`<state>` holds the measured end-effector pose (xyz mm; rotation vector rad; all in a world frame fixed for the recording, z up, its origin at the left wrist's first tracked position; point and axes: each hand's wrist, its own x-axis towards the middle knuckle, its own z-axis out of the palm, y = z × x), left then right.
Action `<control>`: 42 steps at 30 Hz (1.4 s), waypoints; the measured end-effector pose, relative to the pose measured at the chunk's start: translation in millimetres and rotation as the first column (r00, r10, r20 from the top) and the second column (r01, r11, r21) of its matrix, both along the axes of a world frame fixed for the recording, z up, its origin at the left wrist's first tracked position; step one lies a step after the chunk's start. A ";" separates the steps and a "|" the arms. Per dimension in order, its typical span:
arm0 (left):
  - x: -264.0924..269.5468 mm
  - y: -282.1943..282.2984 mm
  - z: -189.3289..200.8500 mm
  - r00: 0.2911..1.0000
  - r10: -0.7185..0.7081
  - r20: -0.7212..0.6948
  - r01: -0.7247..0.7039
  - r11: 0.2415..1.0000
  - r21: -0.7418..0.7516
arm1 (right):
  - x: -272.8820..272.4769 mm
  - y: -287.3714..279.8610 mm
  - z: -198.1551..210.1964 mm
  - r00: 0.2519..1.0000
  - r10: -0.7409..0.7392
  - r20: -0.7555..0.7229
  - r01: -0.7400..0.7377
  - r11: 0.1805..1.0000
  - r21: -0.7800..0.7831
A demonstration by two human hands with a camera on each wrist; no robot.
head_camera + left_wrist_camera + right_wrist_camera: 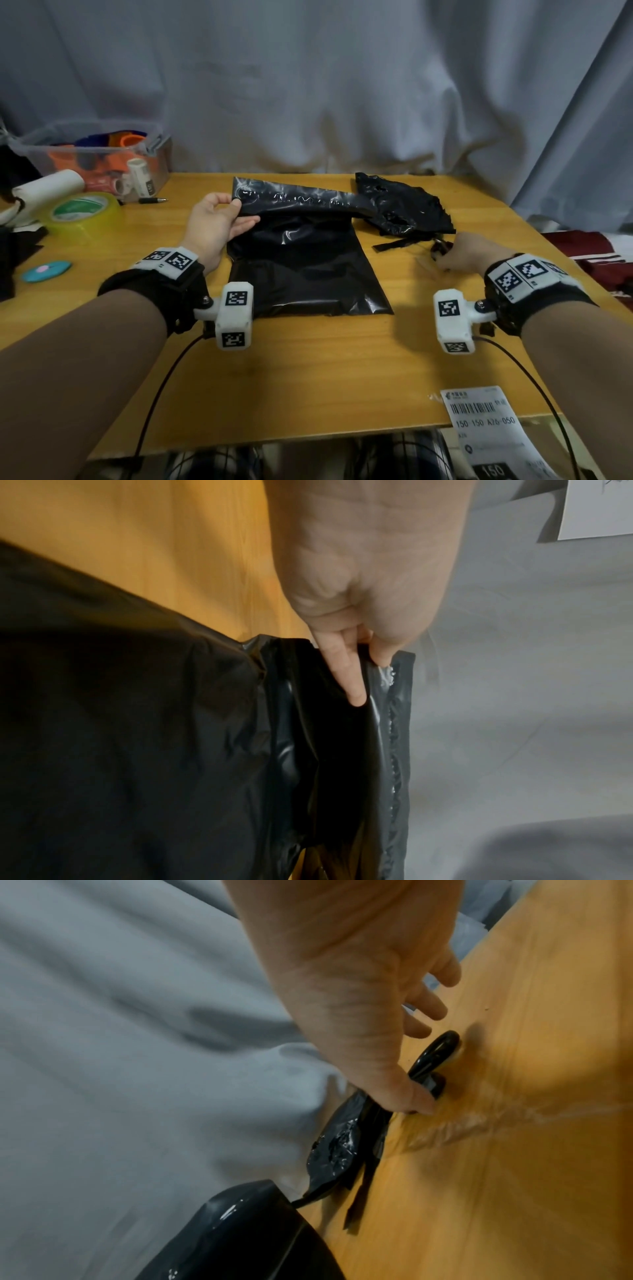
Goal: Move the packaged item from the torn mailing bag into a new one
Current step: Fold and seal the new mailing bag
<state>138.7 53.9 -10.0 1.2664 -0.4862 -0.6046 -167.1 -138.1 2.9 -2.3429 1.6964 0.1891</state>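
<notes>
The left hand [215,226] pinches the new bag's [301,270] flap at mid-table. The right hand [469,251] touches scissors [433,1064] beside the torn bag [400,205], fingers loose.

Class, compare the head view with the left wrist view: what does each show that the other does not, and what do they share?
Only the head view shows the right hand beside the torn bag, the tape roll, the plastic bin and the shipping label. Only the left wrist view shows the bubbled seal strip along the flap edge. Both show the left hand pinching the new bag flap above the wooden table.
</notes>
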 end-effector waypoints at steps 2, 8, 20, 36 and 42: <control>-2.4 3.8 1.2 1.000 -0.008 0.009 0.008 1.000 -0.005 | -1.0 8.7 6.3 0.999 -0.001 0.036 -0.001 0.999 0.043; -9.6 20.7 5.8 0.999 -0.021 0.031 0.022 0.999 -0.025 | 8.0 31.2 11.7 0.934 0.056 0.354 -0.055 0.998 -0.014; -3.4 39.4 -3.3 0.997 -0.068 0.024 0.068 0.997 -0.019 | 66.6 45.1 -4.3 0.336 -0.318 0.887 -0.224 0.887 0.403; 1.6 33.9 -6.2 0.996 -0.088 -0.027 0.088 0.996 0.014 | 65.5 27.0 21.4 0.601 0.059 0.797 -0.372 0.903 0.213; -2.8 49.6 -4.8 0.986 -0.169 -0.008 0.169 0.983 0.074 | 60.0 41.7 11.0 0.586 0.120 0.802 -0.380 0.915 0.140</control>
